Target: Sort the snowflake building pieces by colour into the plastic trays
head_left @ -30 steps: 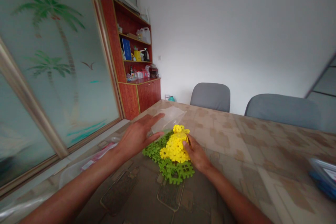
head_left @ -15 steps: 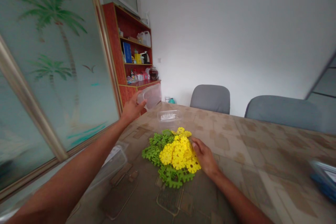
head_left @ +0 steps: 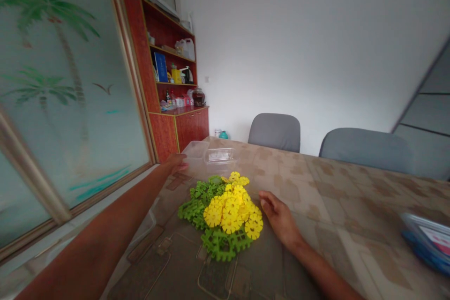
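My left hand (head_left: 176,163) reaches to the far left of the table, its fingers on the near edge of a clear plastic container (head_left: 195,150). Beside it stands a second clear container (head_left: 220,155). In the middle lies a heap of yellow flower-shaped plastic pieces (head_left: 232,212), spilling over green notched plastic pieces (head_left: 197,211). My right hand (head_left: 279,220) rests just right of the yellow heap, fingers curled and thumb near the index finger. A thin edge shows at its fingertips, too small to name.
A lidded box with blue contents (head_left: 427,243) sits at the right edge of the patterned table (head_left: 337,215). A clear lid or tray (head_left: 146,222) lies partly behind my left forearm. Two grey chairs (head_left: 274,131) stand across the table, and a red cabinet (head_left: 191,129) beyond.
My left hand has lowered the clear container from the air to the table, beside the other one. My right hand has come slightly away from the yellow pieces. The view has shifted right.
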Available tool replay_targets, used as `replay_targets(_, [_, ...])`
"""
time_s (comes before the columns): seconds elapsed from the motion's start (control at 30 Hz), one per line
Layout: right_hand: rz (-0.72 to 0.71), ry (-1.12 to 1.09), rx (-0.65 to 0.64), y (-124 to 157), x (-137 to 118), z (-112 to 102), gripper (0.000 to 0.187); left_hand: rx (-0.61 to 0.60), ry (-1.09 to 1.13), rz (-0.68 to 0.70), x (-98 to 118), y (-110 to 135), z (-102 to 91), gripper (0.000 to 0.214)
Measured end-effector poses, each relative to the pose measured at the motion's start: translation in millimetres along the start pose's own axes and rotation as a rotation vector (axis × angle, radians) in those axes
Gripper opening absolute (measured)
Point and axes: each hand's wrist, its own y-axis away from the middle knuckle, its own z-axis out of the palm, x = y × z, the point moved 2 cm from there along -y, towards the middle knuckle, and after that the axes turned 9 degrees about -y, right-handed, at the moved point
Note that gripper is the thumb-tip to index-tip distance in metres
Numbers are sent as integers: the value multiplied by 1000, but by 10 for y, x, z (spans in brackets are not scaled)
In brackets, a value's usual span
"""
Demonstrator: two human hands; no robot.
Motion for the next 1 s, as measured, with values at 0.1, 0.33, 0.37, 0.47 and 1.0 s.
replay_targets(0.1, [9,-10,-10,24,7,-57,34,-19,0,-100,43,-56,44,30])
replay_targets(0.33, [8,-40,-25,55,-20,-54,32,17,-77,-126,83,3,75,30])
replay_targets(0.37, [9,-46,-28,58,-16,-58,33,37,-91,-104,83,32,57,30])
replay_targets(0.47, [26,-67,-38,64,7,-83,35,98,-125,-17,95,138,-28,30])
replay_targets(1.0, [258,-269,-50,934,-352,-1016,37,-426,113,767,661,2327,1177,20])
